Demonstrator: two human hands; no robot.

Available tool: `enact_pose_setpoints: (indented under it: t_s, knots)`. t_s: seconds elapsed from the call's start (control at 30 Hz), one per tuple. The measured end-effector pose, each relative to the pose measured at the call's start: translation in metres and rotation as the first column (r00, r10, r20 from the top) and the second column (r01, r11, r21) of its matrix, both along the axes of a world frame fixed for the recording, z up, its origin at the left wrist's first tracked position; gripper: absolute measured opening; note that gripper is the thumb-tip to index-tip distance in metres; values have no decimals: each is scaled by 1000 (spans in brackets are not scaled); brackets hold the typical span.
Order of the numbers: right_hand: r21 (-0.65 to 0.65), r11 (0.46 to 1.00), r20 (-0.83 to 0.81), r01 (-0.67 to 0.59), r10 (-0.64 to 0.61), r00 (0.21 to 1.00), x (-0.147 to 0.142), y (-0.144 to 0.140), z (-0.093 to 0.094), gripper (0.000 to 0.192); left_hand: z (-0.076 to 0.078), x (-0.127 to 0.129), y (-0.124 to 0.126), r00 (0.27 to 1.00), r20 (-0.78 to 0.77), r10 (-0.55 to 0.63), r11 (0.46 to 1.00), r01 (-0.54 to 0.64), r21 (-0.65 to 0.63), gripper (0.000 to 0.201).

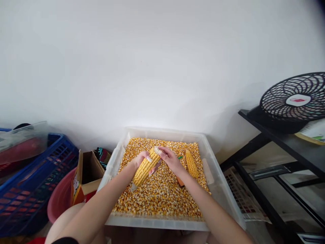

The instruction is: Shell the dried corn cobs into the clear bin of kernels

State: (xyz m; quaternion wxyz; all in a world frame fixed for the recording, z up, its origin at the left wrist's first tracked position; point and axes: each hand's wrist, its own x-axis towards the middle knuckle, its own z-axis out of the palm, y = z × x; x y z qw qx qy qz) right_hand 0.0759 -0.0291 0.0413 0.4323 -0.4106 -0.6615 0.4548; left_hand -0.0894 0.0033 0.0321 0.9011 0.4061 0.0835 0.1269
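The person's left hand (142, 162) is wrapping its fingers closed around a long yellow dried corn cob (146, 166), holding it slanted over the grain with the top end pointing away. The right hand (170, 159) is meeting that top end, its fingertips pinching at the cob's pale tip. Beneath both hands, loose yellow corn kernels (162, 193) are filling a shallow translucent white plastic tray (157, 223). Just right of the right hand, a second yellow cob (191, 164) is lying on the kernels. Left of the left hand, an open brown cardboard box (87, 176) is sitting in a pink basin (59, 198), beside a blue plastic crate (30, 189). Far off to the right, a black round fan (294, 101) is resting on a black metal shelf (281, 135); its white centre label bears a red mark too small to read.
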Motion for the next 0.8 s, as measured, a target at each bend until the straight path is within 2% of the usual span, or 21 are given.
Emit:
enact_pose_setpoints:
  t_s: [0.13, 0.3, 0.43, 0.53, 0.6, 0.67, 0.7, 0.73, 0.8]
  knots:
    - [53, 999, -41, -7, 9, 999, -4, -5, 5, 37, 6, 2, -5, 999, -13, -45, 999, 45, -18, 44]
    - [-70, 985, -147, -155, 143, 979, -7, -11, 13, 39, 13, 3, -11, 999, -5, -45, 999, 45, -3, 46]
    - [-94, 979, -167, -183, 166, 972, -7, -11, 12, 41, 8, 1, -11, 1000, 7, -22, 999, 22, -25, 47]
    - [-121, 983, -221, -134, 105, 970, -11, -8, 7, 44, 4, 2, -9, 999, -12, 33, 999, -33, -19, 46]
    - [-179, 981, -322, -77, 15, 947, -14, -5, 1, 47, 4, 6, -8, 984, -72, 164, 986, -164, 10, 43]
    - [-261, 964, -414, -52, -64, 908, -16, 0, -5, 52, 7, 15, -7, 904, -167, 393, 920, -382, 91, 39]
    - [-304, 951, -440, -60, -84, 894, -16, 2, -8, 54, 8, 20, -8, 819, -198, 538, 842, -512, 167, 38]
    - [-344, 936, -452, -78, -92, 888, -16, 4, -12, 55, 9, 24, -9, 711, -200, 674, 736, -625, 260, 38]
    - [-399, 908, -456, -126, -77, 887, -16, 6, -18, 53, 10, 32, -11, 457, -159, 875, 477, -762, 437, 43]
